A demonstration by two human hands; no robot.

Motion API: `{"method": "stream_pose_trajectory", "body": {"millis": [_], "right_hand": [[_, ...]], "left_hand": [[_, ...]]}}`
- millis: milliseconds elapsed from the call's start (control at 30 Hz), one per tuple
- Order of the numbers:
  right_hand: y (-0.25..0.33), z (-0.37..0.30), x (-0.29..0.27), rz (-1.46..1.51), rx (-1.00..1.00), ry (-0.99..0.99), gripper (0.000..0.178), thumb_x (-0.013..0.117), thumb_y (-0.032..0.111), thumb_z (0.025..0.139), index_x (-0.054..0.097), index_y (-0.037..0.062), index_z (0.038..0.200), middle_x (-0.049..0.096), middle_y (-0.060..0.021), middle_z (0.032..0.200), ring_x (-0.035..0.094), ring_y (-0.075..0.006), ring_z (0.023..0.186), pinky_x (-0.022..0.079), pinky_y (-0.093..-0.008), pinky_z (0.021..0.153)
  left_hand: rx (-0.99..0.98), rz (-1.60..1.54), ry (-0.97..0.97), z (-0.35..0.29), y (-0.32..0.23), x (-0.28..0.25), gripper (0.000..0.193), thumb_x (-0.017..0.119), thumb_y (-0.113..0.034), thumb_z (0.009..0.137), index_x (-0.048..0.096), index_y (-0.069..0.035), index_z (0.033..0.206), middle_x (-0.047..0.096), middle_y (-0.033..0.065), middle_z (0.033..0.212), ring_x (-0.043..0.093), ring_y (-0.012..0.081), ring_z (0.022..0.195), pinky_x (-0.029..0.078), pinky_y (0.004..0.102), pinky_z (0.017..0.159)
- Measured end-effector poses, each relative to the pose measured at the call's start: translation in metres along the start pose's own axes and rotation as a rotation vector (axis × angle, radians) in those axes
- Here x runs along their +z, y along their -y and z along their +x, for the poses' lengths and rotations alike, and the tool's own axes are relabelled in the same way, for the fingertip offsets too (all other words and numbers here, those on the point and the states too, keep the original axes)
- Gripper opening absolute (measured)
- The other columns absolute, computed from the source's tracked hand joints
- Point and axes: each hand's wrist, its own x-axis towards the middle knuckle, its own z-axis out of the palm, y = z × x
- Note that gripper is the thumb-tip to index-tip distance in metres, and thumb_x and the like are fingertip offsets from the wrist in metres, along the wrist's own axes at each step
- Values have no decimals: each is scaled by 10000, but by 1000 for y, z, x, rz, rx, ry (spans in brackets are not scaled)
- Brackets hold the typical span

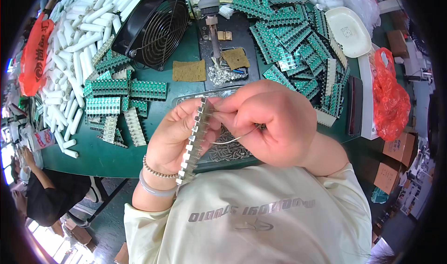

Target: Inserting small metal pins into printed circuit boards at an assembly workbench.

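My left hand [173, 131] is closed round a long strip of joined circuit boards [192, 145], held upright and edge-on. White blocks line one side of it, and thin metal leads stick out on the other. My right hand [281, 120] is closed, its thumb and fingertips pinched together at the strip's upper end; what lies between the tips is too small to make out. A thin silvery wire [237, 137] runs out of its curled fingers toward the strip. Beneath both hands sits a clear tray [249, 159] of small metal parts, partly hidden.
Ahead, a mounted soldering iron [213, 36] points down at a heap of solder scraps [226, 75], between brown sponge pads [188, 71]. A black fan [156, 29], white tubes [70, 73] and green board strips [104, 105] lie left. More boards [298, 40] and a white dish [349, 31] are right.
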Motion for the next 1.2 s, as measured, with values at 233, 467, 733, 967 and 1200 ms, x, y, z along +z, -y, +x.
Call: {"method": "stream_pose_trajectory", "body": {"millis": [233,467,733,967,1200], "right_hand": [[-4,0,0,-17,-39,-20,261,700,-45,647,478,65,730,625,-101,773,590,-183,606,470,-253,492],[-5,2,-2,-33,-75,-31,282,712,-50,624,475,61,729,621,-109,754,589,-172,589,469,-241,483],[-7,1,-16,35,80,118,200,644,-81,659,498,36,729,638,-128,766,618,-173,616,487,-242,510],[-14,-6,-21,57,211,207,156,586,-115,652,530,7,733,635,-152,784,625,-192,657,490,-234,558],[-26,-3,-37,-132,92,202,137,631,-21,660,592,24,784,548,-89,744,537,-186,621,429,-257,546]], "left_hand": [[7,23,-44,0,6,1,361,646,-161,785,526,43,1057,623,131,820,582,137,618,454,193,448],[-20,-14,73,6,5,0,294,605,-151,819,517,18,1043,617,113,871,568,114,645,439,168,488],[1,38,55,5,1,2,93,527,20,828,556,0,914,612,133,940,619,201,863,539,284,748],[36,152,-74,9,2,4,72,532,59,810,549,-6,835,628,139,926,625,163,795,538,235,687],[191,381,-266,18,1,2,61,575,29,797,550,-22,818,627,67,857,597,84,741,509,179,627]]}}
